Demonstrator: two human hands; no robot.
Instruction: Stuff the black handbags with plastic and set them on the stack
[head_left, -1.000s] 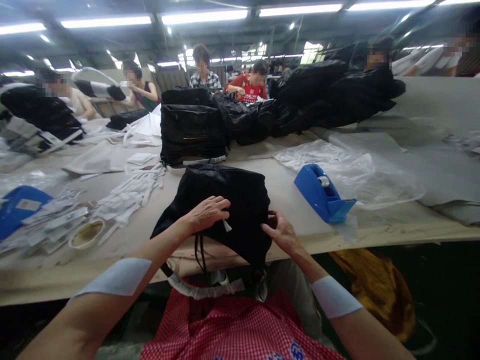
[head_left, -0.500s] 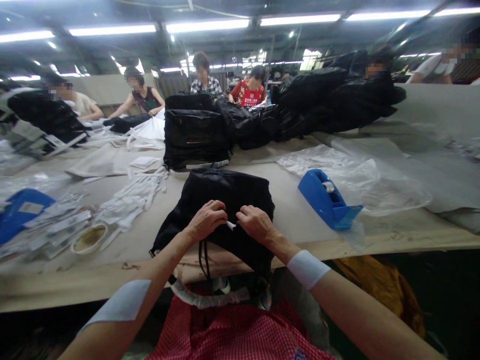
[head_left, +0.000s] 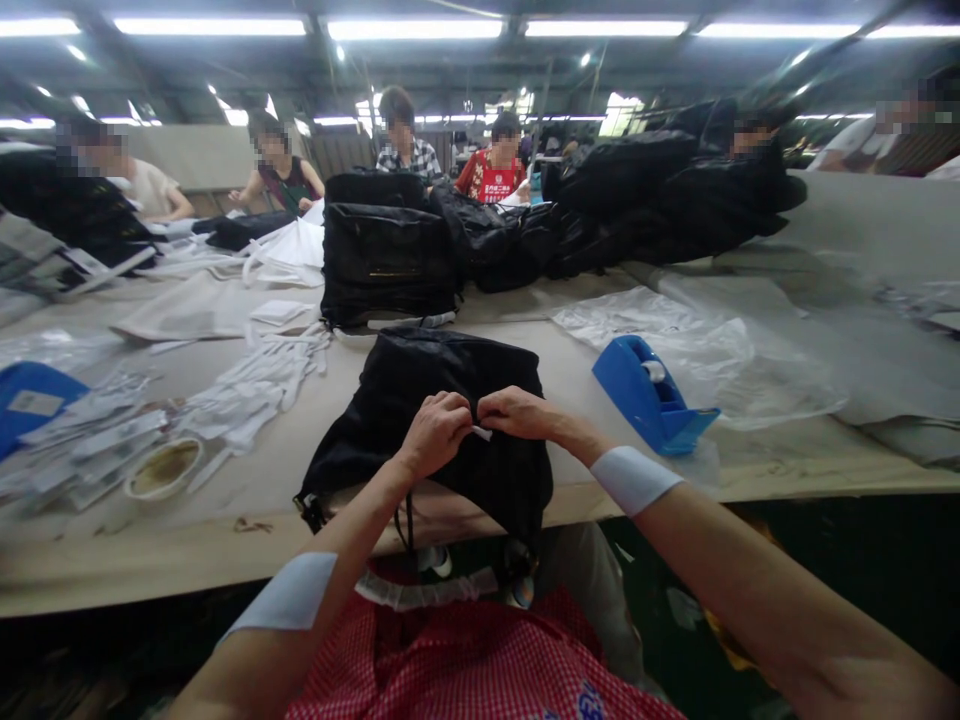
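A black bag (head_left: pixel 435 400) lies on the table's near edge right in front of me, part of it hanging over the edge. Both my hands rest on top of it, fingertips meeting. My left hand (head_left: pixel 435 432) is curled and my right hand (head_left: pixel 517 413) is pinched, and between them they grip a small white tag (head_left: pixel 481 433) on the bag. White bands wrap both my forearms.
A blue tape dispenser (head_left: pixel 649 392) stands right of the bag on clear plastic sheeting (head_left: pixel 705 350). White gloves (head_left: pixel 251 385), paper packets and a tape roll (head_left: pixel 163 468) lie to the left. More black bags (head_left: pixel 390 255) are stacked behind. Several people work at the far side.
My right hand moved left from the bag's side to meet my left hand over the white tag. Both hands now pinch it together, slightly farther up the bag.
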